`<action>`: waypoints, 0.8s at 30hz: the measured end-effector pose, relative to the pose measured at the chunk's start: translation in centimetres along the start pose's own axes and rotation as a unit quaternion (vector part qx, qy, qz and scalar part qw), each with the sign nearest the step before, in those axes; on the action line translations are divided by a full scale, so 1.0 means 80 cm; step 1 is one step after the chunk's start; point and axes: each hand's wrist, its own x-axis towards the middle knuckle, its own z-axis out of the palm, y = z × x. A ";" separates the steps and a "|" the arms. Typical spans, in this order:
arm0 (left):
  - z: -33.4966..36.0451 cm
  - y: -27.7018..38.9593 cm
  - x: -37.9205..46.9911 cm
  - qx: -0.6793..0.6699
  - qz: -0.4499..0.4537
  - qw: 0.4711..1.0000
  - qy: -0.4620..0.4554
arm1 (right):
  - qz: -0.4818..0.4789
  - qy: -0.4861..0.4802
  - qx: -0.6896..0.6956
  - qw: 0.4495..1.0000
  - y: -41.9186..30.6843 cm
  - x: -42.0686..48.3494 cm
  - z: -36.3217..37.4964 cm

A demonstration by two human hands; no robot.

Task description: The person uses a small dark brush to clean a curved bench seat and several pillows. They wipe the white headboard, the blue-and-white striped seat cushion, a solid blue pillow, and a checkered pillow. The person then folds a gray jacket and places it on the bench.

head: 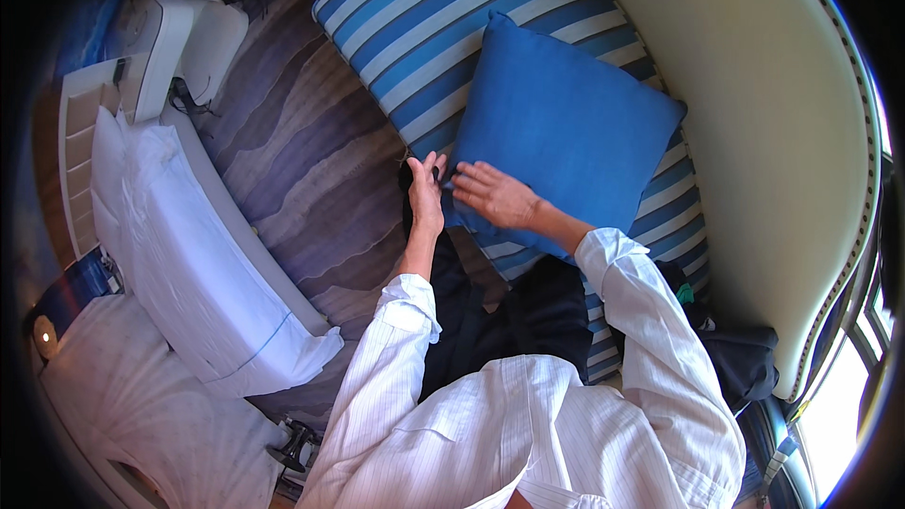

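A blue square cushion [565, 120] lies on the blue-and-white striped seat of a sofa [396, 35], one corner pointing to the top of the view. My right hand [495, 194] rests with its palm side down at the cushion's near left part, fingers extended towards the left. Just left of that corner is my left hand [426, 191], upright with its fingers apart and a small dark thing beside them, too small to identify. The cushion's near left corner is partly hidden by my right hand. Neither hand visibly grasps the cushion.
The sofa's cream backrest [771, 120] with studs curves along the right, and dark cloth [742, 360] lies by its near end. A patterned carpet [311, 177] separates the sofa from a bed with white bedding [191, 247]. A white chair [212, 42] stands at the upper left.
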 end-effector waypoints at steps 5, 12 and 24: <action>-0.012 -0.002 -0.002 0.073 0.009 0.997 0.014 | 0.022 -0.054 0.017 0.998 -0.042 0.009 0.016; 0.002 -0.007 -0.006 0.106 0.023 0.994 -0.015 | -0.015 -0.087 -0.012 0.996 -0.030 -0.105 -0.024; 0.007 -0.018 -0.008 0.220 0.095 0.971 -0.002 | 0.056 -0.047 -0.028 0.997 -0.084 -0.065 -0.007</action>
